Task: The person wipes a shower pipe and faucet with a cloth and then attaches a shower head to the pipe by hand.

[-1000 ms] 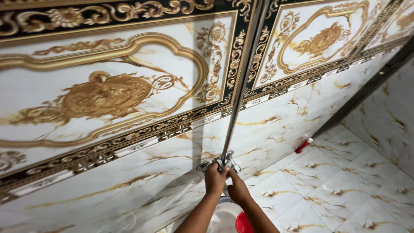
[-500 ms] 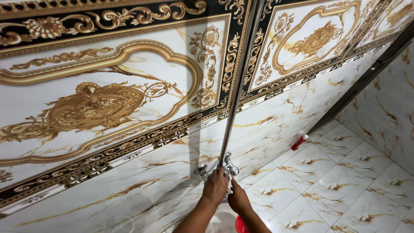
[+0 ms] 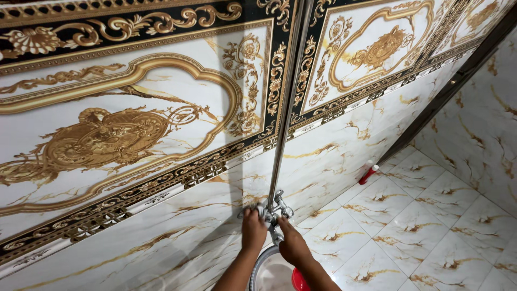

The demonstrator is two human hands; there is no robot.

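Tiled bathroom, ornate gold-and-black wall panels above marble-look tiles. Chrome shower valve [image 3: 273, 210] sits at foot of the riser pipe [image 3: 285, 108]. Left hand [image 3: 253, 230] and right hand [image 3: 292, 243] closed on it. Rigid, likely slick metal; grip the knobs.

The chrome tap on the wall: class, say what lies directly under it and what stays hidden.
Under the chrome tap sits a white basin with a red object beside it. Both hands, left hand and right hand, cover part of the basin.
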